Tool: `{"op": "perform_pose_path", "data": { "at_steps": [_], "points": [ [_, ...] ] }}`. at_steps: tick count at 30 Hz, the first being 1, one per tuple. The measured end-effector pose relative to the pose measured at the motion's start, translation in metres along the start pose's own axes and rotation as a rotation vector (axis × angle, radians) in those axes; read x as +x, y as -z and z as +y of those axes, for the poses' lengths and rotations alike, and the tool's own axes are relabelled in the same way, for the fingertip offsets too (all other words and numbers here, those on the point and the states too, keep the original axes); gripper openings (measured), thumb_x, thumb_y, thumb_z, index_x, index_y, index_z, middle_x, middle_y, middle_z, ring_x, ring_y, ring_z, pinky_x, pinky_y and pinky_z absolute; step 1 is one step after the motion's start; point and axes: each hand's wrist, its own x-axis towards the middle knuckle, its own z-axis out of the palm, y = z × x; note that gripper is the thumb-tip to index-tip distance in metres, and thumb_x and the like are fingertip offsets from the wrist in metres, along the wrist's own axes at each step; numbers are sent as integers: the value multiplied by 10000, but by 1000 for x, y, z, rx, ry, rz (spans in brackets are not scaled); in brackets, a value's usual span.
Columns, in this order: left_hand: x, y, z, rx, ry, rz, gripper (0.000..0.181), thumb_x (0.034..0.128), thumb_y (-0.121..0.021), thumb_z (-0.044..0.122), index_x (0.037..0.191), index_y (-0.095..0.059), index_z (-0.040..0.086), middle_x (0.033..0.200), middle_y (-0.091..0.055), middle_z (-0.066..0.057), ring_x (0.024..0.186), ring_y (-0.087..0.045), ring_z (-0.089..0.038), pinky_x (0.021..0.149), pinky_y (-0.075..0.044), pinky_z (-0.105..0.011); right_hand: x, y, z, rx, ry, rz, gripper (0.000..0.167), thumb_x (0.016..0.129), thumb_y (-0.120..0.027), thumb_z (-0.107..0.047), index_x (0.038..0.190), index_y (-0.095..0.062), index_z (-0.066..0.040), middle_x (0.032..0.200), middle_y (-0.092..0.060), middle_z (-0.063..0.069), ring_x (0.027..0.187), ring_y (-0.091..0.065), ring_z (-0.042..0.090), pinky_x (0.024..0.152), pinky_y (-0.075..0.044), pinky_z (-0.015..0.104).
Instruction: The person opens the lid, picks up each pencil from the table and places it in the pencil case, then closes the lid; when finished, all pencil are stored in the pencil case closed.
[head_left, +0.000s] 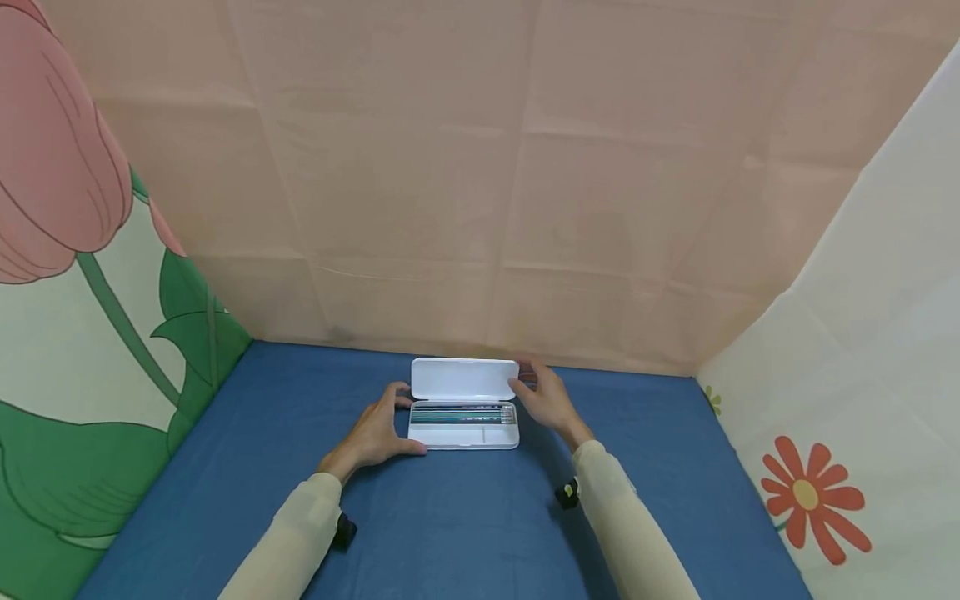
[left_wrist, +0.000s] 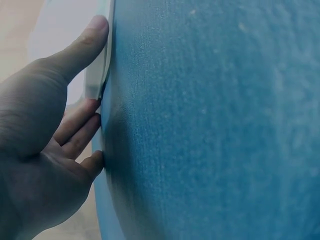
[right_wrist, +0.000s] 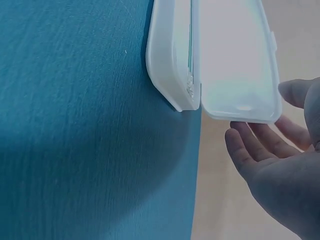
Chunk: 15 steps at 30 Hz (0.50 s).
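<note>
A white pencil case (head_left: 446,437) lies on the blue tabletop with its lid (head_left: 461,380) raised at the back. Several pencils (head_left: 459,414) in dark and green tones lie in its rear compartment. My left hand (head_left: 372,435) grips the case's left end, thumb at the front corner and fingers around the back; the left wrist view shows the thumb (left_wrist: 89,42) against the case wall. At the lid's right edge, my right hand (head_left: 551,403) holds the corner, thumb on the inner side. In the right wrist view, its fingers (right_wrist: 265,142) reach behind the lid.
The blue cloth (head_left: 450,525) covers the table. Behind it hangs a beige sheet (head_left: 480,208). A white sheet with a red flower (head_left: 806,495) stands on the right, and one with a pink tulip (head_left: 56,142) on the left. Dark wrist cameras (head_left: 343,532) sit under both sleeves.
</note>
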Motion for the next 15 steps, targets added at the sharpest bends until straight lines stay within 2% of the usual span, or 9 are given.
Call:
{"op": "perform_pose_path", "data": {
  "at_steps": [4, 7, 11, 15],
  "points": [
    [-2, 1, 1, -10, -10, -1, 1319, 791, -1067, 348, 1766, -202, 150, 1597, -655, -187, 1544, -551, -475, 1282, -407, -756, -8, 4, -3, 0, 2, -1, 448, 1147, -672, -235, 1548, -600, -49, 1501, -704, 188, 1429, -677, 382, 1221, -564, 587],
    [-2, 1, 1, -10, -34, 0, 1327, 796, -1065, 331, 1779, -191, 162, 1587, -658, -205, 1540, -553, -487, 1276, -403, -765, -14, 6, -6, -20, 18, -7, 390, 1163, -656, -267, 1501, -658, -72, 1448, -744, 155, 1366, -717, 352, 1190, -588, 570],
    [-3, 1, 2, -3, -63, -4, 1239, 813, -1054, 325, 1751, -263, 148, 1589, -653, -231, 1528, -568, -492, 1266, -417, -760, -22, 8, -8, -81, 80, -15, 337, 1173, -642, -281, 1417, -737, -69, 1353, -790, 120, 1252, -755, 313, 1111, -624, 554],
    [-2, 2, 2, 6, -86, -15, 1106, 820, -1048, 346, 1677, -377, 145, 1593, -651, -243, 1513, -586, -484, 1253, -446, -741, -28, 8, -6, -161, 123, -51, 282, 1174, -641, -282, 1340, -777, -100, 1315, -790, 76, 1234, -750, 272, 1097, -631, 528]
  ]
}}
